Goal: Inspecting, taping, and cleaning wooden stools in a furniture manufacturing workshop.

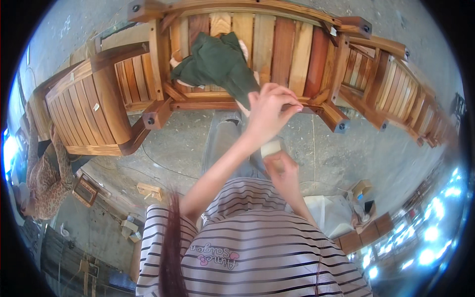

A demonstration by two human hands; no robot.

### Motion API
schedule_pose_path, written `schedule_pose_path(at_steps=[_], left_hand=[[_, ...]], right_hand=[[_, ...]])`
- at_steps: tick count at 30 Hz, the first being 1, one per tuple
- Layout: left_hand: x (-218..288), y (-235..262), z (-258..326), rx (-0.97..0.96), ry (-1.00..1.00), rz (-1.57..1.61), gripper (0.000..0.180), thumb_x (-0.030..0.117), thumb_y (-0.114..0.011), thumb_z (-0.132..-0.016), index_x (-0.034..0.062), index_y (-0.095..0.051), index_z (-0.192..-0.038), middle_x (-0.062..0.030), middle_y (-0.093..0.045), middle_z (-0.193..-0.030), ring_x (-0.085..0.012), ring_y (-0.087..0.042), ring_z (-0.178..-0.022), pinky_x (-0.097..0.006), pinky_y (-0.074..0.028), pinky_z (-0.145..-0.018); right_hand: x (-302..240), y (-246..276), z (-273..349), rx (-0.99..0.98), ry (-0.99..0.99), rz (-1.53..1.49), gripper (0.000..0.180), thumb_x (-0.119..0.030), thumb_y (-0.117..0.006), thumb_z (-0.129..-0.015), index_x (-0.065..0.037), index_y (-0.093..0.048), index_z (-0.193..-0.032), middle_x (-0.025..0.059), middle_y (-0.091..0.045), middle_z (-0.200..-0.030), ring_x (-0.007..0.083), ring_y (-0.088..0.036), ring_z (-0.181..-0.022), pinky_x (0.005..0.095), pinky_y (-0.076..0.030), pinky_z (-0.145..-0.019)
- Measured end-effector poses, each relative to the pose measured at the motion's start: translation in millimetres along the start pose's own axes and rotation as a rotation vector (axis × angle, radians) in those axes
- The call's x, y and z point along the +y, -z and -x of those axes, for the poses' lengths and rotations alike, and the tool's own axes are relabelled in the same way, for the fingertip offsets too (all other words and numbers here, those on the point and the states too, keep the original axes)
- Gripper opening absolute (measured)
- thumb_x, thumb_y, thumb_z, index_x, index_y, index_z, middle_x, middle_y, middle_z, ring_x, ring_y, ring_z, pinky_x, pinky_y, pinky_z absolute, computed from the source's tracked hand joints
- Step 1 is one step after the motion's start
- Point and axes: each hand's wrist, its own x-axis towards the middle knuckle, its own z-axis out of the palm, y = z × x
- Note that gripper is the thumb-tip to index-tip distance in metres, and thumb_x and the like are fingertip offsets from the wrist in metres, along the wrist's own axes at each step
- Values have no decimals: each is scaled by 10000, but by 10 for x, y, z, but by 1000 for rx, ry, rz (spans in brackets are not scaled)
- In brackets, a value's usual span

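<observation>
My left hand [269, 111] is raised past the front edge of a slatted wooden bench [283, 52]. Its thumb and fingertips are pinched together, and whatever lies between them is too small to make out. Closer to my body, my right hand [284, 174] curls its fingers at a small cream-coloured block [270, 147], which sticks out beyond the fingertips. A crumpled dark green cloth [217, 62] lies across the bench slats, with pale pinkish fabric showing from under its edges. One end of the cloth reaches toward my left wrist.
More slatted wooden furniture [84, 116] stands at the left, and a row of similar pieces [396, 91] runs off to the right. Another person [47, 183] in a patterned top bends at the far left. A small wooden frame [85, 190] and a white sack [329, 215] lie on the concrete floor.
</observation>
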Motion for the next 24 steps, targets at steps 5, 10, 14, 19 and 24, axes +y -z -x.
schedule_pose_path(at_steps=[5, 10, 14, 19, 24], left_hand=[[42, -565, -13, -88, -59, -120, 64, 206, -765, -771, 199, -774, -835, 77, -674, -1075, -177, -516, -1138, -438, -306, -865], [-47, -872, -59, -40, -93, -187, 65, 217, -775, -756, 193, -776, -816, 87, -672, -1059, -180, -525, -1125, -435, -303, -858], [-76, -959, -83, -3, -153, -241, 64, 233, -784, -742, 194, -780, -792, 100, -672, -1013, -186, -534, -1103, -432, -300, -851], [-64, -964, -83, -27, -188, -236, 90, 230, -781, -753, 191, -791, -833, 98, -683, -981, -175, -533, -1082, -403, -278, -862], [-9, -1005, -113, -7, -95, -314, 104, 244, -781, -772, 190, -796, -860, 96, -699, -1002, -160, -530, -1051, -381, -263, -855]], right_hand=[[125, 166, 63, 75, -31, -111, 48, -2, -663, -869, 4, -626, -899, 135, -662, -811, 219, -662, -690, 317, -499, -624], [168, 369, 107, 81, -53, -173, 57, -16, -665, -880, 1, -617, -908, 127, -651, -788, 210, -652, -676, 313, -497, -623], [332, 494, 152, 106, 11, -179, 68, -40, -668, -893, -7, -613, -918, 115, -638, -765, 199, -641, -653, 309, -491, -612], [465, 650, 209, 111, -47, -229, 72, -49, -674, -891, -11, -614, -905, 115, -642, -769, 210, -640, -650, 313, -489, -612], [559, 793, 217, 143, -17, -235, 66, -46, -672, -888, -13, -615, -890, 120, -649, -776, 225, -648, -660, 319, -488, -615]])
